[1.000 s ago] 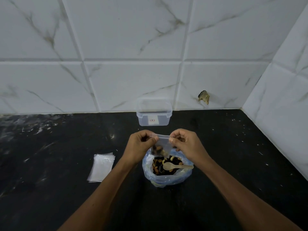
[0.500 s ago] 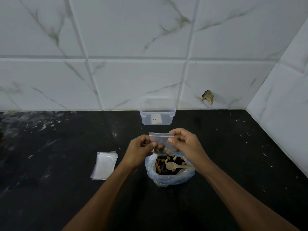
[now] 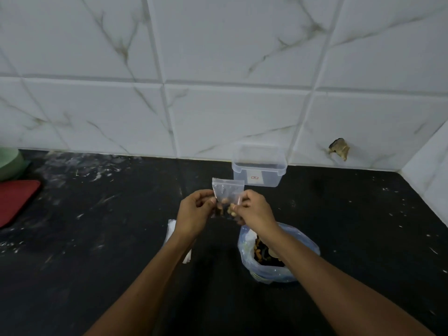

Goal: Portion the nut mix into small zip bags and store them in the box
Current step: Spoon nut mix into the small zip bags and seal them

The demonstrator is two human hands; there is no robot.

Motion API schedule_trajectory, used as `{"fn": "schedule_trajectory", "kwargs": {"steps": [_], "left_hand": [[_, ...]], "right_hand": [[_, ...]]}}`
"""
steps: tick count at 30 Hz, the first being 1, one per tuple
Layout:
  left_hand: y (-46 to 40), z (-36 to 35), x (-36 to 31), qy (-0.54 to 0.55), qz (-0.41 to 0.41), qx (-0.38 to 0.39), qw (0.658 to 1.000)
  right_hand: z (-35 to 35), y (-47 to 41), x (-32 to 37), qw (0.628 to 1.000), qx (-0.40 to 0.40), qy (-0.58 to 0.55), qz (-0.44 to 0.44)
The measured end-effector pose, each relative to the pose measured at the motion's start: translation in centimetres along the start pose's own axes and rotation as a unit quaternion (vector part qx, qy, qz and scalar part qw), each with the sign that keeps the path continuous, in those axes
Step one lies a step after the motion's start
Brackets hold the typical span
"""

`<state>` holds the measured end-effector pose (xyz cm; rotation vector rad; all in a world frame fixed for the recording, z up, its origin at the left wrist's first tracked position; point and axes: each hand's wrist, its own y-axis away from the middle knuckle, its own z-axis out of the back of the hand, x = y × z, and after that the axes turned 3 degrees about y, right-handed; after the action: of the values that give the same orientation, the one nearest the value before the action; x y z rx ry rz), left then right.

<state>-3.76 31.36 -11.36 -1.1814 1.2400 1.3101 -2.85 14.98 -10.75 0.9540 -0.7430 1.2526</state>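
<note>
Both hands, left (image 3: 194, 213) and right (image 3: 254, 210), pinched a small zip bag (image 3: 227, 194) of nuts, seemingly sealed, above the counter (image 3: 363, 226) before the box (image 3: 259, 169).

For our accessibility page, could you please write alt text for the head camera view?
Two hands hold up a small zip bag with some nut mix in it, the left hand and right hand pinching its sides above a black counter. Behind stands an open clear plastic box; under the right forearm sits the large bag of nut mix.
</note>
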Motion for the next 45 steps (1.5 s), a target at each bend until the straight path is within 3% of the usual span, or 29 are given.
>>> {"fn": "schedule_trajectory", "kwargs": {"steps": [7, 15, 28, 31, 34, 37, 40, 45], "left_hand": [[-4.1, 2.1, 1.2, -0.1, 0.024, 0.017, 0.995], [-7.8, 3.3, 4.7, -0.239, 0.094, 0.047, 0.965], [-9.4, 3.3, 5.9, -0.336, 0.113, 0.079, 0.932], [-8.7, 3.8, 5.3, -0.327, 0.105, 0.045, 0.938], [-7.4, 5.0, 4.6, -0.278, 0.103, 0.007, 0.955], [-5.7, 6.1, 4.1, -0.256, 0.097, -0.023, 0.962], [-3.5, 6.7, 4.1, -0.262, 0.114, -0.043, 0.957], [-0.5, 7.3, 5.5, -0.29, 0.151, -0.068, 0.942]], "right_hand": [[-3.9, -5.8, -0.3, 0.995, 0.015, 0.017, -0.097], [-8.1, -9.7, -3.4, 0.983, 0.001, 0.054, -0.176], [-9.0, -10.8, -4.5, 0.961, 0.007, 0.199, -0.19], [-8.3, -10.1, -3.6, 0.956, 0.005, 0.231, -0.182], [-7.5, -8.8, -2.5, 0.959, -0.024, 0.255, -0.122], [-8.0, -6.7, -1.3, 0.969, 0.025, 0.229, -0.087], [-9.7, -4.7, -0.8, 0.965, 0.096, 0.217, -0.109], [-12.3, -2.6, -1.3, 0.97, 0.114, 0.159, -0.143]]}}
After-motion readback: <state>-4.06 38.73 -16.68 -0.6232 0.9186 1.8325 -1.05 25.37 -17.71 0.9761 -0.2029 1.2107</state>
